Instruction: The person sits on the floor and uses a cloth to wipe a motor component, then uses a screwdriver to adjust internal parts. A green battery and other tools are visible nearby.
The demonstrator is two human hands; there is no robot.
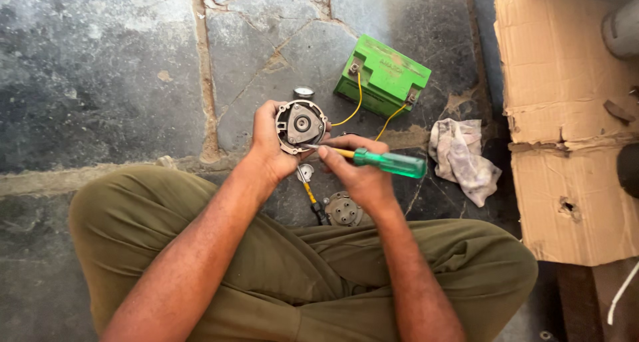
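Left hand [269, 142]: I grip the round metal housing [301, 125] from its left side, fingers wrapped behind it, thumb on the rim, its open face turned up toward me.
Right hand [359, 172]: closed around the screwdriver [373, 158], fingers on the yellow shank just ahead of the green handle, which sticks out to the right.
Screwdriver tip: it lies across the lower edge of the housing, touching it near the rim.
Housing position: held above the floor, between my two hands, in front of my crossed legs [286, 275].
Housing face: a grey disc with a raised hub in the middle and dark cut-outs around it.
Green battery [385, 76]: it sits on the stone floor [100, 69] just beyond the housing, with two yellow wires [358, 106] running from its terminals toward my hands.
Round metal plate [343, 209]: on the floor beneath my right hand, near my knee.
Second tool [311, 197]: a yellow-shanked piece lying on the floor below the housing.
Rag [462, 157]: crumpled on the floor, right of the screwdriver handle.
Cardboard [566, 116]: flattened sheet at the far right.
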